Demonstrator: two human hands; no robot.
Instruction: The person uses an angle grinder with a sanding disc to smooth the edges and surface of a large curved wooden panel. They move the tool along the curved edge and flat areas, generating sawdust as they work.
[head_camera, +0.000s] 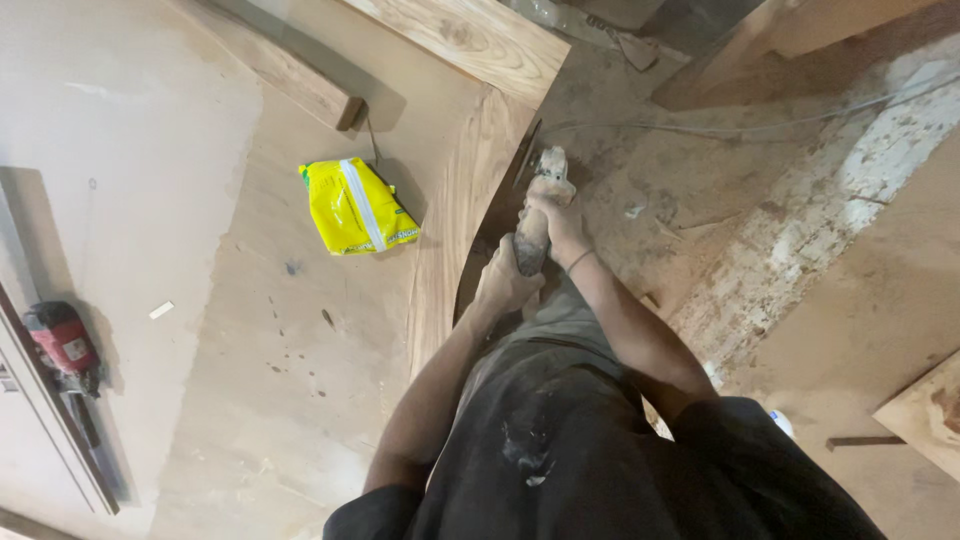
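**Both hands locked on the grinder at the curved edge**

Sweeping from nine o'clock, I'm seeing a red power tool (62, 340) lying against a long metal straightedge (50, 420), well clear of the work. Moving toward eleven, a yellow packet (358, 206) is sitting flat on the plywood sheet (280, 400), near the curved wooden edge (450, 230) but not touching it. At centre, the left hand (505, 280) is clenching the rear of the angle grinder (535, 215), steadying it, I'd say, while the right hand (556, 212) is grasping the front body, pressing the head at twelve o'clock against that curve. The disc itself is too blurred to read. At two o'clock, a cable (740, 125) is trailing across the dusty floor (700, 200), leaving open standing room along the edge.
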